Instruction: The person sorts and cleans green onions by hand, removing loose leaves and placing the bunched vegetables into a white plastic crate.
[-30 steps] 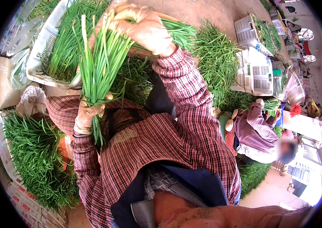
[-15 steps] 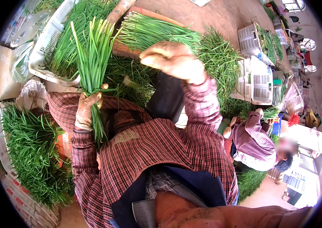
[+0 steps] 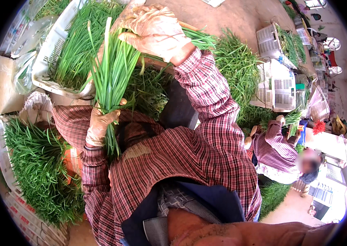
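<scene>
In my gloved left hand point(image 3: 101, 125), the fingers are closed around a bunch of garlic chives point(image 3: 114, 74). The pale stem ends point up and away; the leafy ends hang below my fist. My gloved right hand point(image 3: 153, 33) is at the top of the bunch, thumb and fingers closed over some stem ends, which it partly hides. One limp stalk dangles below that hand. Behind my right forearm lies a pile of chives point(image 3: 200, 39), largely covered now.
A white crate point(image 3: 42, 78) of chives stands at far left, and leafy chives point(image 3: 38, 168) fill another at near left. Loose trimmings point(image 3: 237, 61) heap beyond my right arm. White crates point(image 3: 282, 90) stand to the right, near a co-worker point(image 3: 278, 149) handling greens.
My right hand has moved left and away, from above the pile onto the bunch's stem ends. The left hand still grips the bunch, shifted slightly right.
</scene>
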The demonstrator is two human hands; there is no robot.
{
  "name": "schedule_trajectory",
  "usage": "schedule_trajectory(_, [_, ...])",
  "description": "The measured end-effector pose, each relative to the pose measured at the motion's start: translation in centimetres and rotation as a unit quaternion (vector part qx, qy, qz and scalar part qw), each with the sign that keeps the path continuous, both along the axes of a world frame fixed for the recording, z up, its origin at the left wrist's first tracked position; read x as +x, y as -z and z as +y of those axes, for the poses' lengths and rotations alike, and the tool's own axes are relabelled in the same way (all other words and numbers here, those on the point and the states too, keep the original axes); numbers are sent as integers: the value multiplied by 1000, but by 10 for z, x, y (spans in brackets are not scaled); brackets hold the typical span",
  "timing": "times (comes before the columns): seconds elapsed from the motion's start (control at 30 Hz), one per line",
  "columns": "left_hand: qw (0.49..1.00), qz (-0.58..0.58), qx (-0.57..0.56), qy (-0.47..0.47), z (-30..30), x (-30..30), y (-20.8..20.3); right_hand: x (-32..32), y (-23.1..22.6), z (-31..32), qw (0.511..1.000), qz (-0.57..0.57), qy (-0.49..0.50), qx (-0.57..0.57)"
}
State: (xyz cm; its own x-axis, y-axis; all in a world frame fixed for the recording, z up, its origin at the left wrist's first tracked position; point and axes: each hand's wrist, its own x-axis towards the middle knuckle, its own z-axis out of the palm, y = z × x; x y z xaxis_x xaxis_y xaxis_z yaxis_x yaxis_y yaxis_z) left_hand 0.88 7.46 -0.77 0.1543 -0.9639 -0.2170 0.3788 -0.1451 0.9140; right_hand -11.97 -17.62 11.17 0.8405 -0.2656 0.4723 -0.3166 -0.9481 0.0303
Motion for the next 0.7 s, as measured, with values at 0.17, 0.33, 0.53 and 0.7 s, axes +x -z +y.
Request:
schedule_trajectory(0.17, [1000, -22, 3, -1, 2, 2, 9, -5, 4, -10, 996, 53, 1, 76])
schedule_trajectory(0.33, [1000, -6, -10, 9, 0, 3, 14, -7, 3, -6, 961, 42, -51, 270])
schedule_trajectory(0.53, [1000, -18, -18, 4, -1, 1, 3, 0, -13, -8, 956, -73, 8, 285])
schedule_trajectory(0.7, [999, -36, 12, 16, 3, 5, 0, 18, -46, -18, 946, 112, 50, 300])
